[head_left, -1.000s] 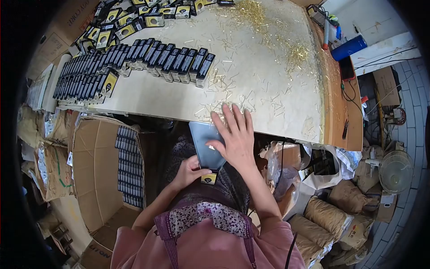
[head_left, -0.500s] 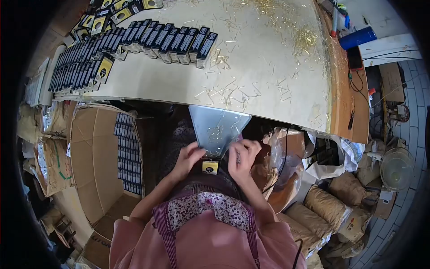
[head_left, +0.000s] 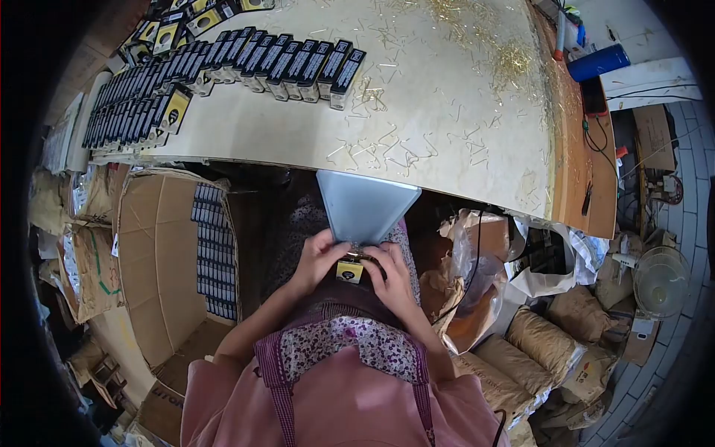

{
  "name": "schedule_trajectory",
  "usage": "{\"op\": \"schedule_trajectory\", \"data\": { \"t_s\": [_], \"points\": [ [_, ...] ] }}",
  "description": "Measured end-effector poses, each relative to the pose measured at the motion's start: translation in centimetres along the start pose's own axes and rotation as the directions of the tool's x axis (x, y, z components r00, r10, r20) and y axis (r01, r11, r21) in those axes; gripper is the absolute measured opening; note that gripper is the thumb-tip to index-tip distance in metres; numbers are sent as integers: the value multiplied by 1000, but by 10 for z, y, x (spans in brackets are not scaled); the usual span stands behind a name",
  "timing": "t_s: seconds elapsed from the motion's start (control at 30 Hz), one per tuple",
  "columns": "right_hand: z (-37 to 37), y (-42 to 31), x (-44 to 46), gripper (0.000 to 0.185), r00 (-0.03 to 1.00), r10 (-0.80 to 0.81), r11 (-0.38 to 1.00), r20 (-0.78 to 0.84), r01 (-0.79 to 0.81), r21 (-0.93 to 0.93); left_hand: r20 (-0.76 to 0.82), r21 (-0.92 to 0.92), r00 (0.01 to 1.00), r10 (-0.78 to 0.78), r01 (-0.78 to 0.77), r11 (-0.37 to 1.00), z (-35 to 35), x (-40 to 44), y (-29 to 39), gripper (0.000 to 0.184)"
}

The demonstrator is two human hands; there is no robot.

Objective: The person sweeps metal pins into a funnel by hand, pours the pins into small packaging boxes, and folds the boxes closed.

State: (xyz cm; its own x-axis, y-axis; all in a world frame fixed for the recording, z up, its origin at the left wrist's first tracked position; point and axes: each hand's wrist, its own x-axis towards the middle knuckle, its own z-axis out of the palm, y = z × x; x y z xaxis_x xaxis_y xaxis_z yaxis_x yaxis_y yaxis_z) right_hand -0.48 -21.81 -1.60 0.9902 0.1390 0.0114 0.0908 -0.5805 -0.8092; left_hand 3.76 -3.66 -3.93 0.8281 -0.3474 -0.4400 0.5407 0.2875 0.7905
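A light grey metal chute (head_left: 369, 205) slopes down from the table edge towards my lap, narrowing at its lower end. Just below that end a small black and yellow box (head_left: 348, 272) stands upright, its yellow face showing. My left hand (head_left: 316, 262) is closed at the box's upper left, thumb along its top edge. From the right, my right hand (head_left: 389, 276) grips the top of the box, fingers bent over it. Some shiny metal shows between the fingertips, too small to make out.
Gold wire pins (head_left: 402, 153) lie scattered on the table (head_left: 462, 97). Rows of black boxes (head_left: 283, 67) stand at its left. Left of my lap, a cardboard carton (head_left: 160, 261) holds stacked boxes. Brown paper sacks (head_left: 540, 339) and a fan (head_left: 661, 283) are at right.
The gold pins that lay on the chute have gone from its surface. My right hand has moved left and down onto the box, and my left hand has closed in over its top.
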Motion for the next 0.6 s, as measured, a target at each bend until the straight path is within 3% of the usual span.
{"op": "schedule_trajectory", "data": {
  "t_s": [0.03,0.1,0.17,0.23,0.27,0.37,0.43,0.47,0.5,0.57,0.6],
  "points": [
    [1,2,-1,30,999,-16,998,-42,18,62,61,100,995,81,-87,991,2,0,2,26],
    [1,0,1,26,996,-29,992,-84,40,123,71,89,994,78,-84,992,4,-1,5,27],
    [2,-12,4,30,967,77,987,-241,-40,157,35,36,999,16,-18,999,3,-2,5,29],
    [-4,-26,9,29,981,33,999,-190,-27,33,33,3,999,-20,20,1000,-4,-3,2,30],
    [-3,-17,5,30,1000,19,1000,-11,-19,7,33,-30,998,-56,57,998,-9,-3,0,32],
    [1,-6,-1,31,990,65,991,127,-79,107,143,-26,990,4,-1,1000,-21,-2,-14,38],
    [2,-6,0,29,996,87,989,33,-91,114,146,-39,989,-7,13,999,-14,-5,-6,38],
    [2,-1,-1,29,984,100,987,149,-117,111,151,-49,988,-18,26,998,-11,-7,0,38],
    [3,3,-1,30,959,111,984,260,-143,106,181,6,982,-57,56,998,-9,-10,6,39],
    [5,7,-5,35,965,71,983,254,-110,144,275,210,950,-148,91,973,-24,-12,-4,44],
    [3,2,-5,37,974,98,969,204,-141,203,275,211,950,-149,92,973,-25,-15,-4,44]
  ]
}}
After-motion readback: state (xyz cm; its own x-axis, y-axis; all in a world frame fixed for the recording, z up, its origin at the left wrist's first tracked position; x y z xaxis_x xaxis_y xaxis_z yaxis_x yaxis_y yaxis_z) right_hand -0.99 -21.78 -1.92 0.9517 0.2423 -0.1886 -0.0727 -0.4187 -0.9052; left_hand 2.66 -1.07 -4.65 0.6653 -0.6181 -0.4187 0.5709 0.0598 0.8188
